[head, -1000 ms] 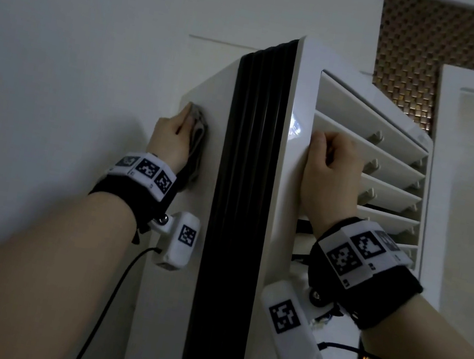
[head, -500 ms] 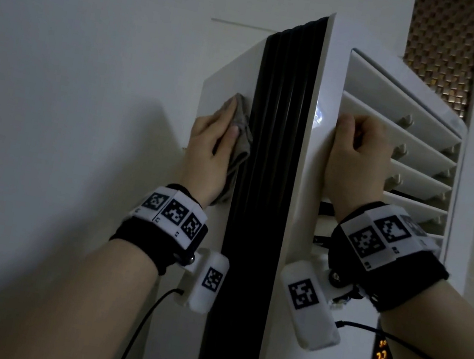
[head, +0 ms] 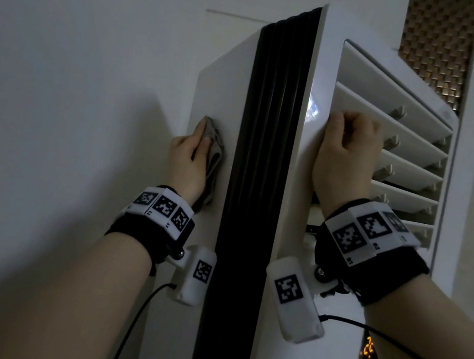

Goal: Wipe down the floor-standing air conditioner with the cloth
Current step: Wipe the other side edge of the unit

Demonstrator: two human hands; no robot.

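Observation:
A tall white air conditioner [head: 298,205] fills the middle of the view, with a black ribbed strip [head: 262,152] down its left corner and white louvers [head: 400,94] on its front. My left hand [head: 186,164] presses a grey cloth [head: 217,157] flat against the white left side panel, fingers pointing up, near the panel's rear edge. My right hand [head: 342,162] grips the left edge of the louver opening, with its fingers curled in behind the frame.
A plain wall [head: 72,89] stands close behind the left side panel. An orange temperature display [head: 367,351] glows low on the front. A white door frame [head: 465,155] and brown mosaic tiles [head: 434,40] are to the right. Both wrists carry marker bands and cabled trackers.
My left hand has slid the cloth away from the black strip, back and down across the side panel toward the wall. My right hand keeps the same grip.

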